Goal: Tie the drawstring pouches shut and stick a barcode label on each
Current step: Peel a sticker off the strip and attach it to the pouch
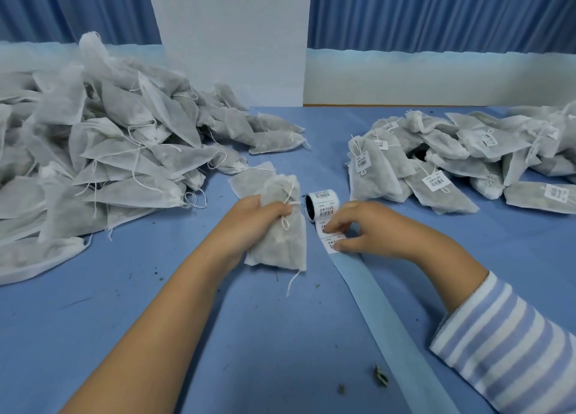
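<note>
While the left hand [258,218] grips a pouch [280,245] by its neck, fingers curled round the gathered cloth just above the knotted drawstring, the right hand [364,229] is bent over the label strip beside it. The right thumb and forefinger are curled and pinch a label [332,245] at the near end of the printed run, with the other fingers tucked behind. Both forearms reach in from the near edge. The left one is bare and the right one comes out of a striped sleeve [511,345].

The held pouch lies on the table [218,335], at its middle, with its bottom toward the person and a loose string end trailing off its near corner. Another pouch [249,180] lies flat just beyond it, partly under it. The roll [321,206] stands on its side between the two hands, and its bare backing [383,317] runs toward the near right edge.

A blue cloth covers the table, and bits of dried plant [380,379] are scattered over it. A tall heap [103,151] of unlabelled pouches fills the left side. A lower pile [467,158] on the right bears white barcode labels. Behind the table hang blue curtains [436,14], and a white panel [230,39] stands between them.
</note>
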### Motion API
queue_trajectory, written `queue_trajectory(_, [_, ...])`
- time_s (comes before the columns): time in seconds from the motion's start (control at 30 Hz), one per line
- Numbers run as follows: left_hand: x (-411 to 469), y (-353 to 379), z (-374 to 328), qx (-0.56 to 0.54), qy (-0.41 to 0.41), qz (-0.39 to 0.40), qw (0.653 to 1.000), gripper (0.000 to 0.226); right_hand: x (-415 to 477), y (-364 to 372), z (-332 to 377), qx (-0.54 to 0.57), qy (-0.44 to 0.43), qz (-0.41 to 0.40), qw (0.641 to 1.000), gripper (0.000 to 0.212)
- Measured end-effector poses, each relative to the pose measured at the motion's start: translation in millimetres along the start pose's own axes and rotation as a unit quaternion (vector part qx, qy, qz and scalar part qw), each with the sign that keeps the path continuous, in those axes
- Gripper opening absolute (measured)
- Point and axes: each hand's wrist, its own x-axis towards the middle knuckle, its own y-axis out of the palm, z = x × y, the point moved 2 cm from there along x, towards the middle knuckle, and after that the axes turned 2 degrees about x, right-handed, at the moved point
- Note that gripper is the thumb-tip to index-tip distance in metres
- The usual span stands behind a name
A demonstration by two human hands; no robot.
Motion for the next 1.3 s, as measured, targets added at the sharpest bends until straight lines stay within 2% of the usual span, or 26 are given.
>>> queue_trajectory(0.1, [-3.1, -0.8, -2.4, 0.049, 0.002, 0.021, 0.999, 0.009, -1.5, -1.5, -1.5, 0.006, 0.000, 0.031, 1.000, 0.035])
queue_trajectory(0.2, [-3.1, 3.0, -0.5, 0.058, 0.003, 0.025, 0.998, 0.010, -1.4, -1.6, -1.0, -0.003, -0.006, 0.041, 0.999, 0.029])
queue_trajectory(0.3, [-2.6, 4.4, 0.5, 0.071, 0.009, 0.019, 0.997, 0.018, -2.1, -1.4, 2.7, 0.010, -0.002, 0.028, 1.000, 0.028])
queue_trajectory(0.37, [-0.7, 4.7, 2.7, 0.081, 0.006, 0.022, 0.996, 0.015, -2.8, -2.3, 3.4, 0.018, 0.000, 0.013, 1.000, 0.024])
queue_trajectory(0.57, [-3.4, 15.3, 5.3, 0.081, 0.011, 0.083, 0.993, 0.027, -6.4, -4.0, 6.1, 0.040, -0.007, 0.000, 0.999, 0.021])
queue_trajectory(0.67, [-4.7, 20.9, 6.2, 0.101, 0.017, 0.115, 0.988, 0.023, -6.2, -4.4, 6.0, 0.054, -0.003, -0.003, 0.999, 0.023])
queue_trajectory(0.83, [-1.1, 22.2, 6.7, 0.129, 0.015, 0.125, 0.984, 0.027, -7.7, -5.7, 2.9, 0.074, 0.000, -0.001, 0.997, 0.021])
queue_trajectory(0.93, [0.4, 21.4, 7.6, 0.142, 0.006, 0.124, 0.982, 0.028, -11.5, -9.5, 3.8, 0.117, -0.004, 0.001, 0.993, 0.010])
queue_trajectory(1.07, [1.1, 22.0, 7.0, 0.137, 0.001, 0.133, 0.982, 0.025, -13.5, -16.6, 8.3, 0.178, -0.018, 0.006, 0.984, 0.009])
queue_trajectory(1.17, [1.1, 22.1, 7.1, 0.138, -0.002, 0.135, 0.981, 0.039, -16.4, -22.9, 10.2, 0.243, -0.029, 0.013, 0.970, 0.015])
queue_trajectory(1.23, [0.9, 22.1, 7.1, 0.137, -0.005, 0.133, 0.982, 0.043, -17.8, -28.2, 10.2, 0.294, -0.030, -0.016, 0.955, 0.022])
queue_trajectory(1.3, [1.2, 21.8, 7.9, 0.133, -0.005, 0.134, 0.982, 0.037, -16.8, -32.6, 9.3, 0.356, -0.029, -0.079, 0.931, 0.024])
